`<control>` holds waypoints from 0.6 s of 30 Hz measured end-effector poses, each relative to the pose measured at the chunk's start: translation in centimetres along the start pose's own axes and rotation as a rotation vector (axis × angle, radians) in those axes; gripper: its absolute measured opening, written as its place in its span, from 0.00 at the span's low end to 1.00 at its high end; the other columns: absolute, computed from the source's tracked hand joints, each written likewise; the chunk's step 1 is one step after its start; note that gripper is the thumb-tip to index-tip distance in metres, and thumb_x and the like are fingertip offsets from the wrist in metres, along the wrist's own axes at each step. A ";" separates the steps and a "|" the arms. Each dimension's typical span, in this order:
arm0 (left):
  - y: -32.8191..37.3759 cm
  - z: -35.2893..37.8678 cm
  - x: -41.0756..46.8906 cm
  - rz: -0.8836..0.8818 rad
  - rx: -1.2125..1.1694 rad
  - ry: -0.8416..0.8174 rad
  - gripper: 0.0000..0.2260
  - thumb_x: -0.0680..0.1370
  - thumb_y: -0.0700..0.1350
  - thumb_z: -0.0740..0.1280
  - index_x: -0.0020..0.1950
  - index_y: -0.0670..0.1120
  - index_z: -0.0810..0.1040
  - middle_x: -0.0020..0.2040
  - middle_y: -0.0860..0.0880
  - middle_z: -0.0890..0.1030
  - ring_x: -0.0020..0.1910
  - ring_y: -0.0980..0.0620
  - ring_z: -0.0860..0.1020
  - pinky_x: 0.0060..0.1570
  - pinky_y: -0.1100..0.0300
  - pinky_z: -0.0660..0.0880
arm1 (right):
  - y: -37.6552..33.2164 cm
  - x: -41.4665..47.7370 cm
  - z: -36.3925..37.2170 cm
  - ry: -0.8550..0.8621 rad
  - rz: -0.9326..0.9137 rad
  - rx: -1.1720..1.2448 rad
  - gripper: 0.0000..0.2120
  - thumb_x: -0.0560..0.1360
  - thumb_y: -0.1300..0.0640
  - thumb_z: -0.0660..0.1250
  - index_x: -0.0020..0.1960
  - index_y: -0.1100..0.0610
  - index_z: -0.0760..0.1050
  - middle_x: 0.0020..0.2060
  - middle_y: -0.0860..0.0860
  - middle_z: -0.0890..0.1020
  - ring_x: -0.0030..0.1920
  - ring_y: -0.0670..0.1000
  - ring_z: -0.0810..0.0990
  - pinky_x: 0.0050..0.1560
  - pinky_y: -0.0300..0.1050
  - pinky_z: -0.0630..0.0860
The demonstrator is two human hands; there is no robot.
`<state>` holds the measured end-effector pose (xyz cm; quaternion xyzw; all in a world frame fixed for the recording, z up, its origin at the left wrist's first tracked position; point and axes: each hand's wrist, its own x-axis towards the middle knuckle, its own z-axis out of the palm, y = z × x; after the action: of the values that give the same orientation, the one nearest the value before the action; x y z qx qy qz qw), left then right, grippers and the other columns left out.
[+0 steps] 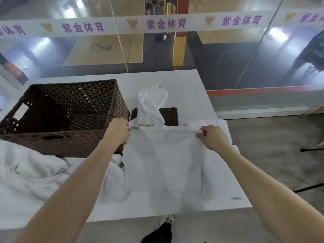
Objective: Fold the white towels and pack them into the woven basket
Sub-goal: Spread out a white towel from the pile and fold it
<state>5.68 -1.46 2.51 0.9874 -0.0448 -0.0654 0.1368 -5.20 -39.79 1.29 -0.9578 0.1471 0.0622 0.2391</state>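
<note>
Both hands are up on the towel. Left hand (117, 131) is pinched shut on the top left corner of the white terry towel (164, 165), right by a small grey tag, and right hand (213, 137) is clamped on the top right corner, fingers curled over the edge. Between the two grips the top hem runs taut and nearly level, and the cloth hangs down from it in a flat sheet, its lower part reaching the white tabletop (189, 81) near the front edge.

Over on the left sits the big dark brown woven basket (61, 118), open at the top, with handle slots cut in its walls; from this angle its inside looks dark and I can't make out anything in it. Left hand is just beside its near right corner. Behind the held towel stands a smaller dark woven basket (169, 115), with another white towel (150, 106) draped up and over it, green lettering showing on its lower edge. A rumpled pile of white towels (33, 174) lies on the table in front of the big basket, at the left. Behind the table, a glass wall with a white banner in purple characters (164, 23).
</note>
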 end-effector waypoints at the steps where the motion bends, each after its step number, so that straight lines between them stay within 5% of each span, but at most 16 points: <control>1: 0.3 0.7 2.1 -0.001 0.038 -0.018 0.09 0.81 0.40 0.69 0.41 0.42 0.83 0.34 0.45 0.80 0.32 0.46 0.80 0.29 0.56 0.74 | -0.3 1.9 0.1 0.008 0.012 -0.010 0.18 0.81 0.50 0.70 0.34 0.49 0.71 0.34 0.49 0.79 0.39 0.56 0.78 0.30 0.45 0.64; 6: 1.2 4.1 9.4 -0.043 0.197 -0.137 0.02 0.80 0.37 0.70 0.49 0.41 0.81 0.43 0.44 0.83 0.41 0.44 0.84 0.38 0.54 0.82 | -0.8 9.6 2.7 -0.024 0.092 -0.094 0.11 0.77 0.59 0.69 0.37 0.59 0.75 0.31 0.53 0.78 0.33 0.55 0.76 0.27 0.44 0.63; 10: 1.1 6.5 11.9 -0.041 0.372 -0.195 0.06 0.80 0.36 0.72 0.56 0.41 0.82 0.55 0.42 0.86 0.54 0.43 0.86 0.48 0.54 0.80 | -0.9 12.8 5.5 -0.038 0.119 -0.125 0.10 0.76 0.62 0.66 0.37 0.57 0.72 0.34 0.54 0.77 0.35 0.57 0.77 0.28 0.42 0.62; 14: 0.1 8.8 12.1 -0.056 0.323 -0.118 0.09 0.81 0.37 0.69 0.62 0.41 0.78 0.55 0.40 0.84 0.52 0.41 0.84 0.46 0.52 0.79 | -1.1 13.3 7.1 -0.027 0.128 -0.228 0.08 0.74 0.69 0.64 0.45 0.59 0.69 0.37 0.53 0.73 0.38 0.57 0.75 0.31 0.44 0.64; 18: -1.2 10.9 9.4 -0.102 0.131 -0.127 0.15 0.80 0.38 0.72 0.65 0.44 0.75 0.56 0.41 0.82 0.51 0.40 0.84 0.46 0.49 0.83 | -0.9 11.3 8.7 -0.012 0.088 -0.208 0.09 0.73 0.69 0.64 0.50 0.59 0.72 0.43 0.54 0.79 0.40 0.58 0.80 0.38 0.48 0.76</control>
<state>13.46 -4.16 -9.32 0.9891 -0.0074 -0.1317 0.0651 5.37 -37.75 -8.14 -0.9696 0.1802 0.0934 0.1366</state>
